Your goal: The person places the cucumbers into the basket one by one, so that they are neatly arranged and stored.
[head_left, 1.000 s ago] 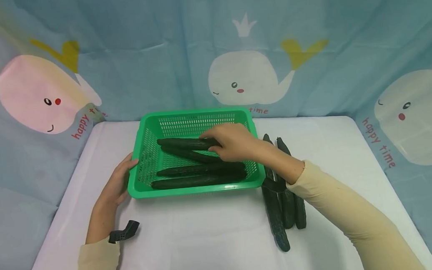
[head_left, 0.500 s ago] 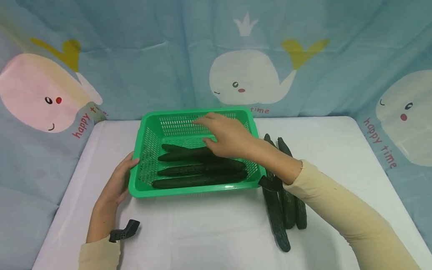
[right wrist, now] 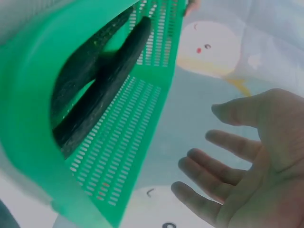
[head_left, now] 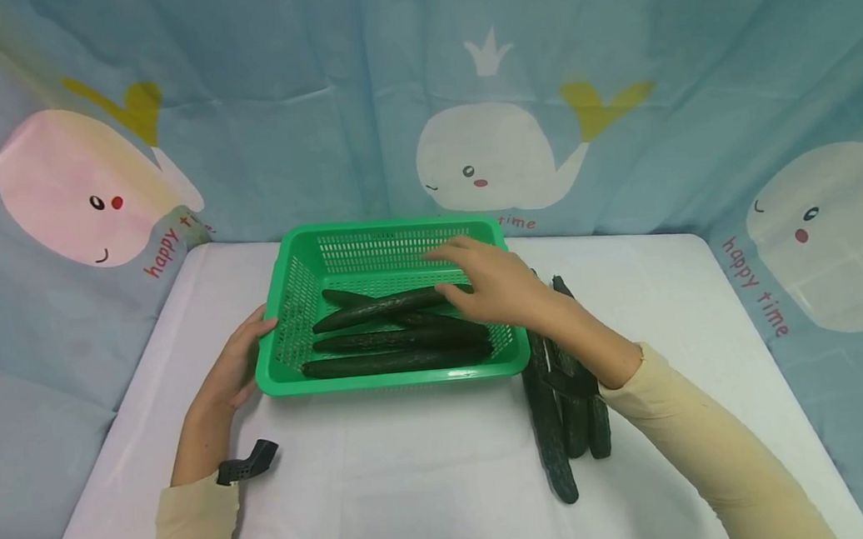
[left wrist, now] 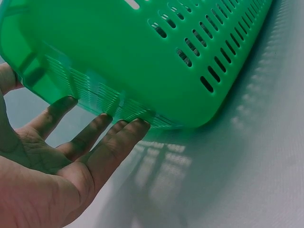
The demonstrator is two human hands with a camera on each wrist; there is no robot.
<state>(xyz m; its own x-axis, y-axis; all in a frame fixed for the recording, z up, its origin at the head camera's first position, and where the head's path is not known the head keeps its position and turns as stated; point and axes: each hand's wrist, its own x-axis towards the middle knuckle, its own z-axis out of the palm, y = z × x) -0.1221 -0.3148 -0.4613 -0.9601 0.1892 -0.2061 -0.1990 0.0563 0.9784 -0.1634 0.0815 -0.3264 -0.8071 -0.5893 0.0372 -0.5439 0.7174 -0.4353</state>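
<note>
A green plastic basket (head_left: 379, 380) with slotted walls stands on the white-covered table and holds several dark green cucumbers. My left hand (head_left: 238, 362) is at the basket's left end, thumb over the rim. In the left wrist view its fingers (left wrist: 102, 156) lie against the outer wall. Over the basket's right part is my right hand (head_left: 496, 286), fingers spread and nothing in its grasp. Just left of its thumb, a cucumber (head_left: 374, 308) lies slanting across another one. Two more cucumbers, the nearest one (head_left: 396, 361) among them, lie side by side along the front wall.
Several more cucumbers (head_left: 552, 436) lie lengthwise on the table (head_left: 417, 488) right of the basket, partly under my right forearm. A blue curtain (head_left: 302, 145) printed with whales hangs around the table's back and sides. Black camera mounts (head_left: 248, 463) are strapped to my wrists.
My right hand let go of a cucumber, which now lies slanting over another in the basket. The hand then rose and shifted right. My left hand stayed in place.
</note>
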